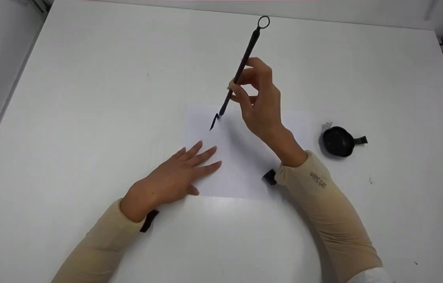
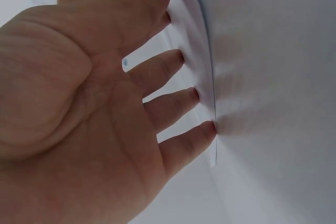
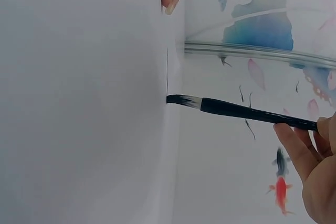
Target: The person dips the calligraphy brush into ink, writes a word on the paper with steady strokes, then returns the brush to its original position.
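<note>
My right hand (image 1: 262,100) pinches a black ink brush (image 1: 248,49) with a hanging loop at its top end. The brush is tilted, and its dark wet bristles (image 3: 181,99) touch the white sheet of paper (image 1: 241,165). Beside the tip lies a short black ink stroke (image 1: 213,122). My left hand (image 1: 176,175) rests with spread fingers on the left part of the sheet, its fingertips (image 2: 207,128) pressing the paper. To the right of the sheet stands a small black dish (image 1: 338,141) with a scalloped rim and a short stub at its side.
The white table (image 1: 88,98) extends around the sheet, with a few small dark marks on it. Black wrist devices (image 1: 270,177) hang under both sleeves. A wall with painted fish (image 3: 281,192) and blue blotches shows behind the table's far edge.
</note>
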Tool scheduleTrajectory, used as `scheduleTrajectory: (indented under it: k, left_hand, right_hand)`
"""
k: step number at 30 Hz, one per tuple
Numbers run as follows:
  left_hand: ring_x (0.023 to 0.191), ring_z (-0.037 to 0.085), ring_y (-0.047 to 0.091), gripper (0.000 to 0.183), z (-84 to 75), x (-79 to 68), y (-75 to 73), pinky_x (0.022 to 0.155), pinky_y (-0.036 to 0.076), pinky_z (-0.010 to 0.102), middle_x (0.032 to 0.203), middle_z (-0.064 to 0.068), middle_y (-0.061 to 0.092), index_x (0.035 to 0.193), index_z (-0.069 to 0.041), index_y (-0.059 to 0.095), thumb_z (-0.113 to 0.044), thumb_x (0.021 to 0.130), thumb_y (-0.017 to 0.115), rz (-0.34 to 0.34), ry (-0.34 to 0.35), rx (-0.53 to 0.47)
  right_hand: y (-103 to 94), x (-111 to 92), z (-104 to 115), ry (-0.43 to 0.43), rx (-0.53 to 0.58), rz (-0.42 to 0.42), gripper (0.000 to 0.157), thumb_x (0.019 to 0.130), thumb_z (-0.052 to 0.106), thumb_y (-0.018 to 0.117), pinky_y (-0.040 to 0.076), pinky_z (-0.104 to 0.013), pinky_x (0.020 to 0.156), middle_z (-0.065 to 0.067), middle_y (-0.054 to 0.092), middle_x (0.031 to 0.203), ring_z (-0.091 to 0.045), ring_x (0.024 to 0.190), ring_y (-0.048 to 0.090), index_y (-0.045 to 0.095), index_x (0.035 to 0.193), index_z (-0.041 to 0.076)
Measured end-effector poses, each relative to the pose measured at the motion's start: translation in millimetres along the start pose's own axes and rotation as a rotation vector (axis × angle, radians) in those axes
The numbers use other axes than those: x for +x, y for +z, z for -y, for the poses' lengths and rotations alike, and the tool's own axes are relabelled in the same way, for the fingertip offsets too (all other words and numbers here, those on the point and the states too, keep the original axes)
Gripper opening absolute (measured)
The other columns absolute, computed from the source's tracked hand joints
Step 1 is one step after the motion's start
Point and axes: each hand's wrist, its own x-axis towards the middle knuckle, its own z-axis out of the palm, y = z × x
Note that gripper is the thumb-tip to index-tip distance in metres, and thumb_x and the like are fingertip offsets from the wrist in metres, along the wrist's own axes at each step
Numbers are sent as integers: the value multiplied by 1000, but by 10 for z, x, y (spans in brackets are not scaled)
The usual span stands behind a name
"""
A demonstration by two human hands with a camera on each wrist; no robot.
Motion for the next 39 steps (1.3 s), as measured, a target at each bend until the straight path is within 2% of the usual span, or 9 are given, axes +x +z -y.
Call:
scheduleTrajectory:
  k: [20, 39]
  left_hand:
    - [145, 31, 6, 75, 9, -1, 26, 114, 15, 50, 159, 6, 16, 149, -17, 35, -13, 85, 73, -1, -11, -16]
    - [144, 32, 8, 77, 12, 3, 32, 113, 18, 51, 158, 8, 17, 149, -16, 36, -12, 83, 75, -11, -4, -9]
  right_hand:
    - [-40, -21, 84, 109, -19, 117, 46, 95, 5, 58, 57, -25, 62, -9, 59, 93, -15, 83, 65, 32, 132, 6]
    - [-79, -2, 141, 107, -28, 219, 45, 96, 10, 57, 56, -26, 61, -8, 60, 92, -15, 82, 64, 32, 134, 8]
